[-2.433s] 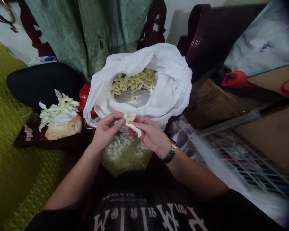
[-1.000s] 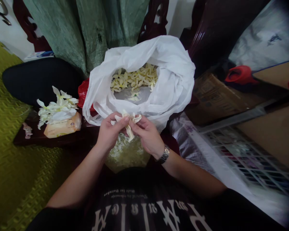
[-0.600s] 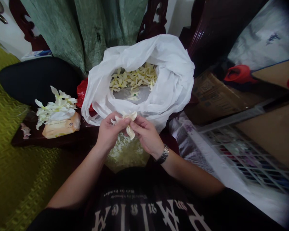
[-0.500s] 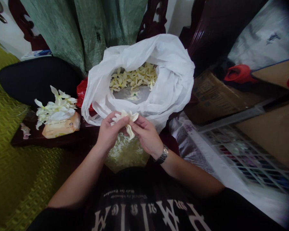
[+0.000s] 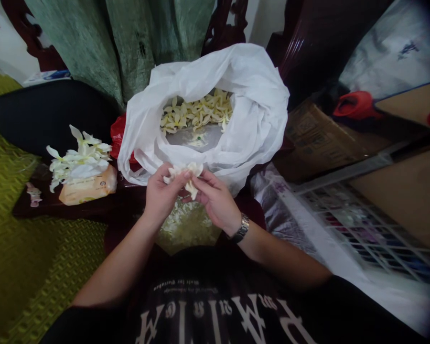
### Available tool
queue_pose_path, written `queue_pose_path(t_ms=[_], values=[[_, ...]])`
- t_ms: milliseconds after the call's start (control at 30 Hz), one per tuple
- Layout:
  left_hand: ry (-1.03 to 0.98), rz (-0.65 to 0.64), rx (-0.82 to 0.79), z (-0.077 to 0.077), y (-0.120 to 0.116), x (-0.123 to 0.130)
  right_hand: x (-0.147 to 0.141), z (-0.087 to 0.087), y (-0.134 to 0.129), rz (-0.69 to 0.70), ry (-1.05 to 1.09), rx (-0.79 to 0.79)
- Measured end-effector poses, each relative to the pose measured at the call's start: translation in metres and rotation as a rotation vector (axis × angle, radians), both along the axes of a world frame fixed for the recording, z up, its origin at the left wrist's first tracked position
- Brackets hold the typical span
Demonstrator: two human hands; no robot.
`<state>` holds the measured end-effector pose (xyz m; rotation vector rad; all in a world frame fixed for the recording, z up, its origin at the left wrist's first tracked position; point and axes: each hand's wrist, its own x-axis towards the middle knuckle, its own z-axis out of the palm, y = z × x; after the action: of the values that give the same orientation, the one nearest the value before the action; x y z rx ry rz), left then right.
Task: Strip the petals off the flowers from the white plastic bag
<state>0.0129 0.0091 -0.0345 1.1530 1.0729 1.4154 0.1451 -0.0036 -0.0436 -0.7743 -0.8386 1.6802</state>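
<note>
My left hand [image 5: 163,193] and my right hand [image 5: 215,203] meet in front of me, and their fingertips pinch a pale cream flower [image 5: 184,174] with its petals spread. A metal wristwatch [image 5: 240,229] sits on my right wrist. Just beyond my hands stands a white plastic bag [image 5: 258,95] with its mouth open, holding a heap of cream petals [image 5: 197,112]. Below my hands, a clear bag of shredded white petals [image 5: 186,224] rests against my body. Neither hand touches the white bag's heap.
To the left, a bunch of white flowers [image 5: 79,160] lies on a wipes packet [image 5: 88,188] on a dark wooden table [image 5: 57,203]. A red plastic bag [image 5: 117,136] and black cushion [image 5: 46,112] sit nearby. A cardboard box [image 5: 318,138] and wire rack [image 5: 361,229] stand right.
The flower between my fingers has gone from a narrow folded strip to a spread shape with several petals showing. My hands have come closer together, and the view has tilted slightly.
</note>
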Motion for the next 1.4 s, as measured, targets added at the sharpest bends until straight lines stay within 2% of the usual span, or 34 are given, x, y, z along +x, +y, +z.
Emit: queue_pose_path(t_ms=[200, 433, 600, 800, 1000, 1167, 1267, 1400], values=[[0.011, -0.040, 0.034, -0.003, 0.003, -0.002, 0.004, -0.005, 0.000, -0.123, -0.096, 0.020], [0.130, -0.082, 0.013, 0.006, -0.001, -0.007, 0.013, -0.005, 0.007, -0.158, -0.173, 0.138], [0.112, -0.103, -0.018, 0.005, -0.001, -0.010, 0.015, -0.006, 0.009, -0.200, -0.196, 0.194], [0.072, -0.083, -0.014, 0.002, 0.004, -0.014, 0.023, -0.012, 0.007, -0.183, -0.254, 0.272], [0.136, -0.107, -0.008, 0.005, 0.006, -0.023, 0.044, -0.014, 0.013, -0.331, -0.344, 0.294], [0.175, -0.163, -0.026, 0.011, 0.007, -0.036, 0.063, -0.003, 0.010, -0.287, -0.584, 0.428], [0.202, -0.211, -0.037, 0.015, 0.007, -0.036, 0.061, 0.009, 0.002, -0.295, -0.600, 0.489], [0.165, -0.289, -0.077, 0.019, 0.005, -0.026, 0.043, 0.016, -0.005, -0.047, -0.574, 0.424]])
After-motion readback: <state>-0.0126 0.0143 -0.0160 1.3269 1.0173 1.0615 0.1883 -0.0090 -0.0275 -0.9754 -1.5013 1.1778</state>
